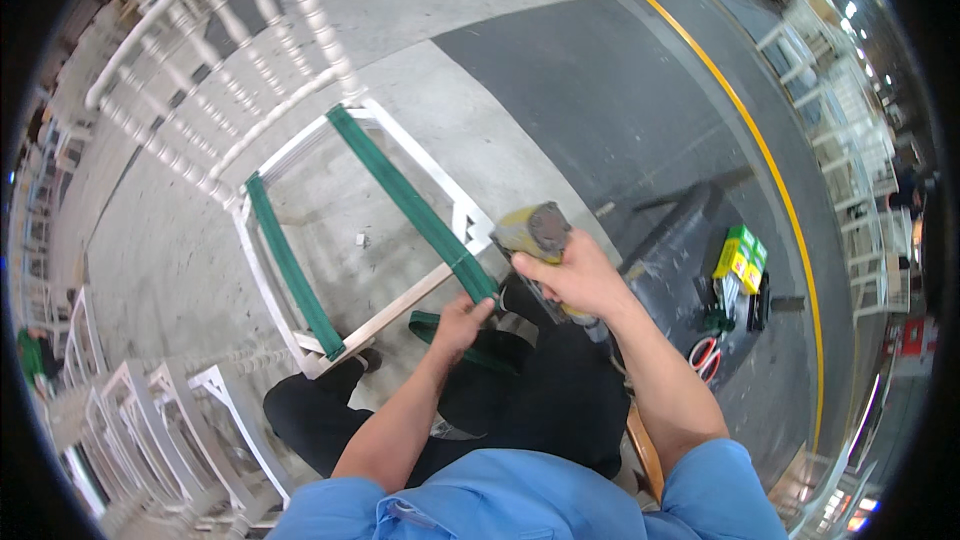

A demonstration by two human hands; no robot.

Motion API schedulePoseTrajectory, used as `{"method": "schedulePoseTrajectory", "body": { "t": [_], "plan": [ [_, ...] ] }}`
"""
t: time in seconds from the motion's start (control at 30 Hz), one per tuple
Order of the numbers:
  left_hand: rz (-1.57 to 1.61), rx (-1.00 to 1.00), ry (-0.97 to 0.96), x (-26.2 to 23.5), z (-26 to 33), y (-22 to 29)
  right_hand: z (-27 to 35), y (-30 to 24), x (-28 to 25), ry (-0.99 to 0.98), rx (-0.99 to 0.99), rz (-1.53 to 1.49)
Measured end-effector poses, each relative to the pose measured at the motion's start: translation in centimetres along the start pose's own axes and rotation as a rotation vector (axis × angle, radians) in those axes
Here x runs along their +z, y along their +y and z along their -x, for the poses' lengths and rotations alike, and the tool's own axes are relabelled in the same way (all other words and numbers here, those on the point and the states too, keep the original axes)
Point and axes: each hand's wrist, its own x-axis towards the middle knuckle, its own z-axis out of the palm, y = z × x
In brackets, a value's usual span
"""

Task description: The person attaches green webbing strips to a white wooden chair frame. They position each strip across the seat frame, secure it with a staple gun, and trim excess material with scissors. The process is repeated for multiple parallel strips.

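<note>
So a white chair frame (300, 190) is tipped over on the concrete floor (480, 0), with two green straps stretched across the open seat. The nearer strap (410, 202) is pinched at its loose end by the left hand (462, 318), fingers closed on it right at the front rail of the seat. The second strap (290, 265) is already laid across the far side of the frame.

A yellow stapler (535, 235) is gripped in the right hand (572, 275), fingers wrapped tight around it, held just above the seat corner beside the left hand.

Off to the right, on the dark mat (620, 120), a green and yellow box (740, 258) and red-handled scissors (705, 355) are lying, well apart from the hands. More white chairs (160, 420) are stacked lower left, nothing blocking the seat.
</note>
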Motion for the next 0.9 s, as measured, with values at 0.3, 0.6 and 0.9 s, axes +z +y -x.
{"method": "schedulePoseTrajectory", "body": {
  "t": [0.3, 0.6, 0.9],
  "plan": [
    [0.313, 0.047, 0.008, -6.1, -0.7, 11.5, -3.4, 2.4, 3.0, -0.031, 0.165, 0.077],
    [0.457, 0.003, 0.039, -7.7, -4.5, 10.8, -6.1, 2.6, 5.3, -0.047, 0.241, 0.167],
    [0.414, 0.020, 0.032, -7.9, -4.3, 10.8, -6.7, 3.0, 6.2, -0.042, 0.245, 0.196]
  ]
}}
